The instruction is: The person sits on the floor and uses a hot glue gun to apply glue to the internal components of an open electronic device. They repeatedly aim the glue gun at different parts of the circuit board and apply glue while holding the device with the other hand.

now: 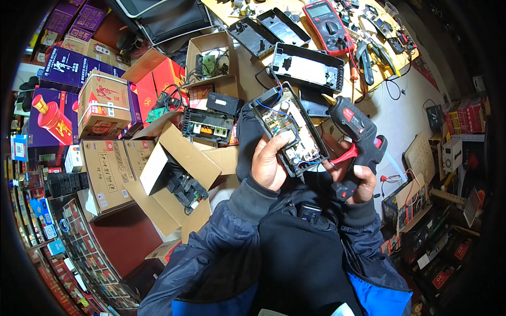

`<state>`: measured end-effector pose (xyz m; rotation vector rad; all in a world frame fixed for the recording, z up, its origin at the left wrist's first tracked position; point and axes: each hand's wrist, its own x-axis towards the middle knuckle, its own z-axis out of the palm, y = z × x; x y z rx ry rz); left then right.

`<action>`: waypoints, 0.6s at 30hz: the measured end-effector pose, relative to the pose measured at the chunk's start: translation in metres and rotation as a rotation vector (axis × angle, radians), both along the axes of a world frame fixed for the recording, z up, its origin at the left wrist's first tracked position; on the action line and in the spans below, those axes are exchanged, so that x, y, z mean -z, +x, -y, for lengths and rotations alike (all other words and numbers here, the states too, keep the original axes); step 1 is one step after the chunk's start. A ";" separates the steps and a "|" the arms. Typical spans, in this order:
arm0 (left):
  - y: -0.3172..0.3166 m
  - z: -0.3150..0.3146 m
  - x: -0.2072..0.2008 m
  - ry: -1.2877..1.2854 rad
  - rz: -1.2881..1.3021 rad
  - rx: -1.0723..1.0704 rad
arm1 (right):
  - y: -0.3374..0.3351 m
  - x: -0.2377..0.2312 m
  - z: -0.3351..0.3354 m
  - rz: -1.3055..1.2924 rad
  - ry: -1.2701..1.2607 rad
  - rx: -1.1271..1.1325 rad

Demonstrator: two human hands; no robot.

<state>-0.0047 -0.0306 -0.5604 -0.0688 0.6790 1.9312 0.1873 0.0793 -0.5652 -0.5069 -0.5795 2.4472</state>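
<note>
My left hand (268, 163) grips the near end of an open black plastic case with a circuit board (303, 129) inside, its thumb pressing on the parts near the left wall. Blue wires run across the board, and a cable leaves the far end. My right hand (365, 181) is closed round the handle of a black and red hot glue gun (354, 122), just right of the case. Its nozzle points up and left, past the case's right edge. A pale glue stick (394, 169) sticks out of its back. The fingers near the red trigger are partly hidden.
A red multimeter (319, 29), pliers (383, 55) and loose parts lie on the yellow workbench (224, 6) ahead. Empty black case halves (308, 66) sit at its near edge. On the left, opened cardboard boxes (182, 150) hold electronics beside stacked cartons (105, 102).
</note>
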 end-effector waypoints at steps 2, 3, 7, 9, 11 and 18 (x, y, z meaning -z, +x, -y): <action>-0.001 0.000 0.002 0.014 -0.007 0.007 | 0.001 0.001 -0.001 0.005 0.007 -0.006; -0.002 0.000 0.004 0.025 -0.010 0.012 | 0.001 0.001 -0.001 0.004 0.008 -0.010; -0.002 0.001 0.009 0.039 -0.010 0.011 | 0.002 0.003 -0.002 -0.004 0.011 -0.021; -0.001 0.000 0.010 0.015 -0.019 0.002 | 0.002 0.003 -0.002 0.010 0.009 -0.018; -0.001 0.000 0.010 0.009 -0.028 -0.008 | 0.002 0.003 -0.001 0.010 0.008 -0.014; -0.003 -0.002 0.010 0.004 -0.044 -0.025 | -0.001 -0.002 -0.002 -0.004 0.007 0.001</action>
